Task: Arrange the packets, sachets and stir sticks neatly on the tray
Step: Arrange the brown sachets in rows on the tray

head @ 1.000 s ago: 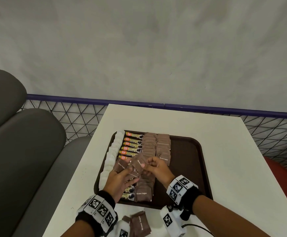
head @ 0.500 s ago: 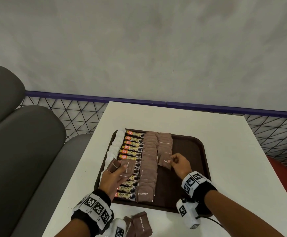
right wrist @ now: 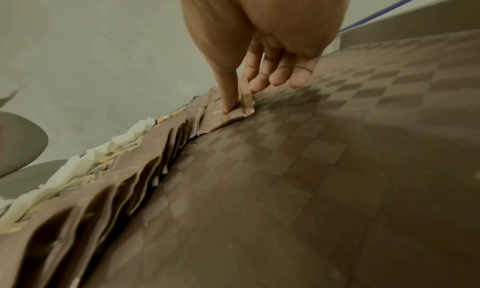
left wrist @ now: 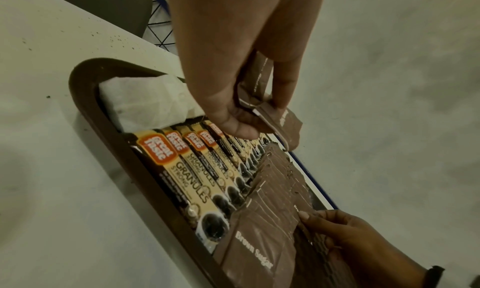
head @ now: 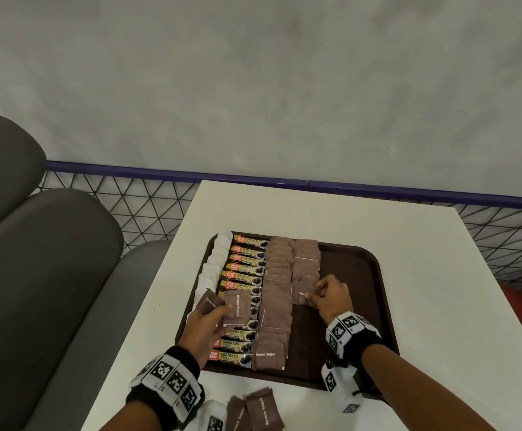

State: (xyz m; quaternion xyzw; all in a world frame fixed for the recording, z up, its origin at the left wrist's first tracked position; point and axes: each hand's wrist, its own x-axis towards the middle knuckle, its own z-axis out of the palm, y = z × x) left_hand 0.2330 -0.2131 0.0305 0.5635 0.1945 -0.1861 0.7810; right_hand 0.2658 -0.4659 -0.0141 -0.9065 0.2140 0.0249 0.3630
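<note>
A dark brown tray lies on the white table and holds a column of white sachets, a column of coffee granule sticks and two columns of brown sugar sachets. My left hand hovers over the sticks and grips a few brown sugar sachets, which the left wrist view shows pinched between thumb and fingers. My right hand pinches one brown sugar sachet at the near end of the shorter right column. In the right wrist view my thumb presses this sachet down.
The tray's right half is bare checkered surface. A few loose brown sugar sachets lie on the table in front of the tray, near its front edge. A grey padded seat stands to the left, a mesh railing behind.
My right hand took one sachet from the bundle in my left hand and carried it right, down onto the near end of the second brown column. My left hand drew slightly left.
</note>
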